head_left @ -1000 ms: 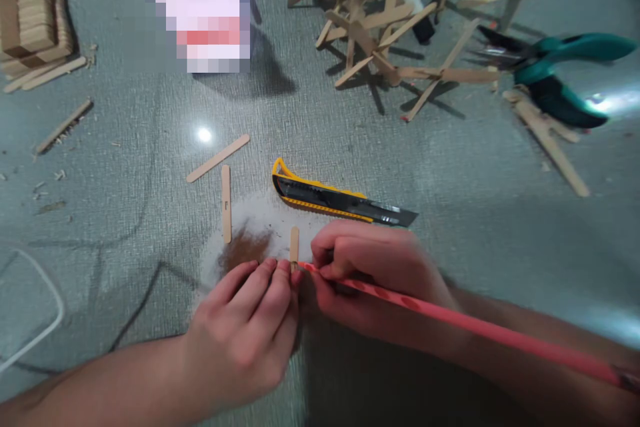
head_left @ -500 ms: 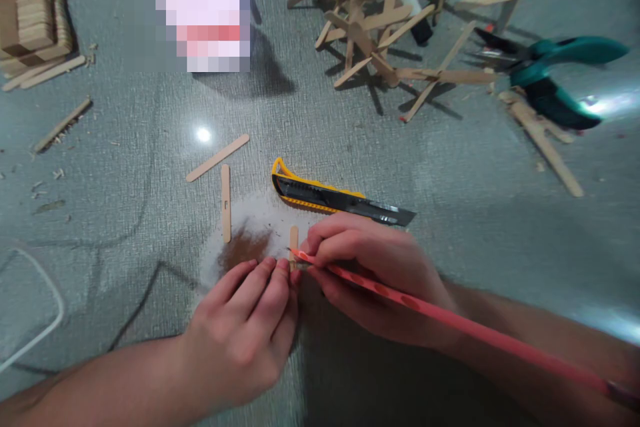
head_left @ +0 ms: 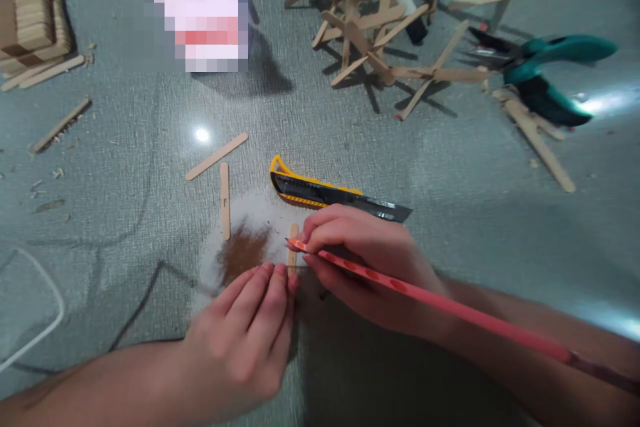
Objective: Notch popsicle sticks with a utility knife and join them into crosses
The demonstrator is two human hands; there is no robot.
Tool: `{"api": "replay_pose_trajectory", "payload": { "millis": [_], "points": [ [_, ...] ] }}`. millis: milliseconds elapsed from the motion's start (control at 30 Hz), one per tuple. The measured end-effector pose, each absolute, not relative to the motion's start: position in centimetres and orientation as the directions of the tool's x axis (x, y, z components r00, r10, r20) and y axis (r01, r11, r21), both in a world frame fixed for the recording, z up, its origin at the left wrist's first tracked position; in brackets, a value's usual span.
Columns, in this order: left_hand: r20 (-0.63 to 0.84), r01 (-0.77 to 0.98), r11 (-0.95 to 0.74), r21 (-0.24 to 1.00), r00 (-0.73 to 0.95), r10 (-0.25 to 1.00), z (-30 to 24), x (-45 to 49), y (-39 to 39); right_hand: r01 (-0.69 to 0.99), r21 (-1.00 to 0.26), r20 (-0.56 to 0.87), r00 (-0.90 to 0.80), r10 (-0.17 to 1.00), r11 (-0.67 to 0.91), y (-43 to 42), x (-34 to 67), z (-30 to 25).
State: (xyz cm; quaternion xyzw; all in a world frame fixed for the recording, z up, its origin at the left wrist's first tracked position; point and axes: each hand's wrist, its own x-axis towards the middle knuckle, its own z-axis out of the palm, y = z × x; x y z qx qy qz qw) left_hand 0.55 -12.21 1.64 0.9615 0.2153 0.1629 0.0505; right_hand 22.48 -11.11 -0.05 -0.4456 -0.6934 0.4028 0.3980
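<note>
My left hand [head_left: 250,333] rests on the grey mat with its fingers close together, fingertips pressing the near end of a short wooden stick [head_left: 293,248]. My right hand [head_left: 365,260] is closed around a long red pencil [head_left: 450,310], whose tip touches the short stick near its middle. A yellow and black utility knife [head_left: 330,195] lies just beyond my right hand with its blade out. Two loose craft sticks [head_left: 220,173] lie to the left of the knife.
A glued frame of craft sticks [head_left: 380,33] stands at the back right, with teal-handled pliers [head_left: 545,67] beside it. A stack of sticks [head_left: 33,20] sits at the far left. A pixelated white object [head_left: 200,7] is at the back. A white cord [head_left: 35,320] curves at the left edge.
My right hand has slid the pencil tip away from me along the short stick. My left hand has stayed on the stick's near end.
</note>
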Motion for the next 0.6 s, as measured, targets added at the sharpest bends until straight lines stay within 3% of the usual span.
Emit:
{"api": "replay_pose_trajectory", "payload": {
  "millis": [600],
  "points": [
    [0.301,0.422,-0.896,0.139,0.844,0.444,2.02,0.68,-12.68,0.286,-0.919,0.181,-0.302,0.936,0.270,-11.00,22.45,0.19]
  ]
}}
